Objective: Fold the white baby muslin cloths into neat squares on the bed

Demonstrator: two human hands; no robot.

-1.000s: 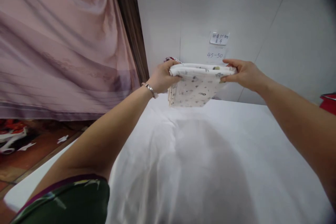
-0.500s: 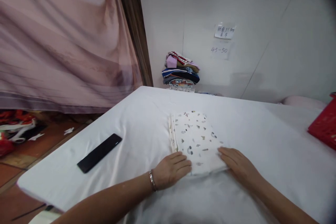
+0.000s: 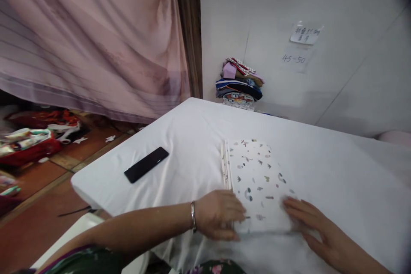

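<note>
A folded white cloth with small printed motifs [image 3: 257, 180] lies flat on the white sheet [image 3: 337, 171]. My left hand [image 3: 220, 215], with a bracelet at the wrist, curls its fingers round the cloth's near left corner. My right hand [image 3: 310, 220] rests flat on the sheet with fingers stretched out, touching the cloth's near right corner.
A black phone [image 3: 146, 164] lies near the sheet's left edge. A stack of folded clothes [image 3: 239, 83] sits against the white wall at the back, under two paper notes [image 3: 300, 45]. A pink curtain [image 3: 90, 38] hangs left; clutter lies on the floor [image 3: 28, 141].
The cloth was held up in both hands, then laid flat on the sheet. Since then the view has shifted left, and my left hand has curled round the near corner.
</note>
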